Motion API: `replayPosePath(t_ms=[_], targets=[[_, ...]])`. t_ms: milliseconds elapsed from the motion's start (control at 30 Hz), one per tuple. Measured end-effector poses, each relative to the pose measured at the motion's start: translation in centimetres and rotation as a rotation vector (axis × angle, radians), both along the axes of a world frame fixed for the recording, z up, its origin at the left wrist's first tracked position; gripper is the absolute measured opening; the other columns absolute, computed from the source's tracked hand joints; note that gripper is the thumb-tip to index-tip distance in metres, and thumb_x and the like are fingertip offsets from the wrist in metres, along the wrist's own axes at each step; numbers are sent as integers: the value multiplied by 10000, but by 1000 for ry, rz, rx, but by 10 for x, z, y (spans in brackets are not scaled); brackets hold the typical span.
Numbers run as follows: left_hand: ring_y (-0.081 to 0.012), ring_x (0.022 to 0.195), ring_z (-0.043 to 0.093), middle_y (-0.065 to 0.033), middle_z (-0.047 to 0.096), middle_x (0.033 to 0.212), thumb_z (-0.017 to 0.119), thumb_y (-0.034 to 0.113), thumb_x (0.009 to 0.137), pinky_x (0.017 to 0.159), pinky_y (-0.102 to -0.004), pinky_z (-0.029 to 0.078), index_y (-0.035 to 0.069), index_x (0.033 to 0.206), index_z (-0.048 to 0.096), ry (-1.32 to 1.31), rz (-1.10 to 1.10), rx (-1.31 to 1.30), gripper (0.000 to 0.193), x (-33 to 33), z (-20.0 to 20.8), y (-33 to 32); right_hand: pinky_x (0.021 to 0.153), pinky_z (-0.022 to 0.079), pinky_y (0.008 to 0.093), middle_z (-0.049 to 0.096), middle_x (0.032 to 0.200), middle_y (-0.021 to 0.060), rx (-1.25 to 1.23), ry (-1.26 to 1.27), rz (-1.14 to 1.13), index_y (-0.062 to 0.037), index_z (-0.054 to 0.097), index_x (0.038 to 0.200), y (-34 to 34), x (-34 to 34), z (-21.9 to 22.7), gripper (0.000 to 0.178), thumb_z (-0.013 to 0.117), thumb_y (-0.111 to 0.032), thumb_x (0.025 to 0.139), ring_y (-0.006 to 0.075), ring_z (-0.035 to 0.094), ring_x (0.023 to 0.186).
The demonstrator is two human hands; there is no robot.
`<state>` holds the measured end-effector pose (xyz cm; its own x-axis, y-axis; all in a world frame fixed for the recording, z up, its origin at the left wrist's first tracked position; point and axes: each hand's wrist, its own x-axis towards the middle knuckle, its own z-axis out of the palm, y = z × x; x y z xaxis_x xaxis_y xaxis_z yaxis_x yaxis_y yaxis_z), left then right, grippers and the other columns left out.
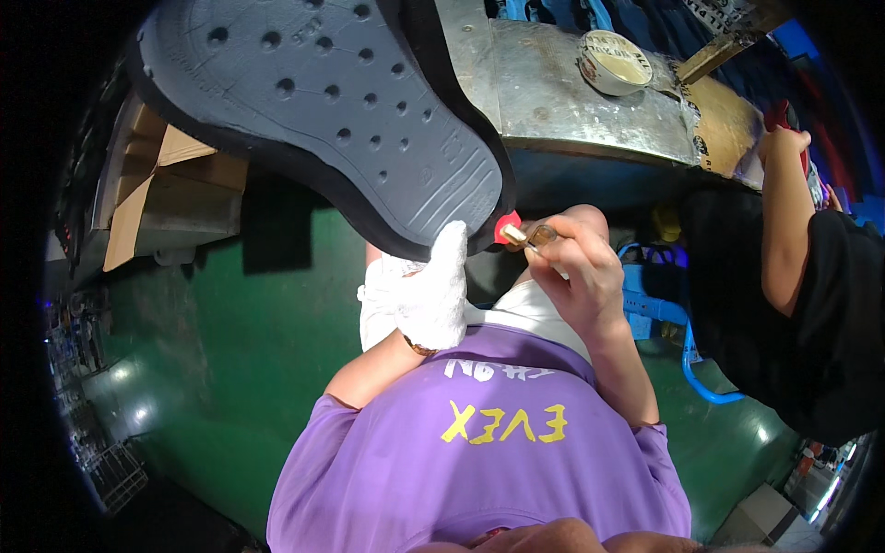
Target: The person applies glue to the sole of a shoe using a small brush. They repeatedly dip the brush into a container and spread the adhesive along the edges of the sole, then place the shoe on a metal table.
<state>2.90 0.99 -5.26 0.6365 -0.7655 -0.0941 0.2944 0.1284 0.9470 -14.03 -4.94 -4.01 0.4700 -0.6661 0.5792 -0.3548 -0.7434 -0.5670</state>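
Note:
A big shoe sole [369, 120], grey on its face with dark round holes and black around its rim, fills the upper left. My left hand [433, 290], in a white glove, is closed on its near end, thumb over the grey face. My right hand [585, 267] is bare and pinches a small brownish tool [539, 236] with a pale tip. That tip lies against or just in front of a red piece [506, 226] at the sole's black edge; I cannot tell whether they touch. The tool's exact kind does not show.
A worn metal bench [581, 111] runs ahead, with a round white tub [616, 63] on it. An open cardboard box [175, 184] stands at the left. Close on my right is a person in black [784, 313], beside a blue chair frame [687, 355]. The floor [230, 369] is green.

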Motion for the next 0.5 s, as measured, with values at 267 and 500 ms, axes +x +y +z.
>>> replayPosePath(t_ms=[267,500], targets=[[-189,1012,657,-104,683,1156,668,-26,900,890,-301,523,4,1244,584,-21,-6,9,356,-5,3,0,708,499,387,668,940,112,-105,80,-289,-51,604,750,-6,-4,-8,192,789,-41,696,276,611,775],[-177,994,659,-97,685,1150,675,-16,902,881,-295,524,-11,1225,592,-60,-47,62,334,-3,11,1,712,500,387,665,959,119,-65,77,-180,-46,595,727,-5,-2,0,199,791,-43,695,278,608,779]])
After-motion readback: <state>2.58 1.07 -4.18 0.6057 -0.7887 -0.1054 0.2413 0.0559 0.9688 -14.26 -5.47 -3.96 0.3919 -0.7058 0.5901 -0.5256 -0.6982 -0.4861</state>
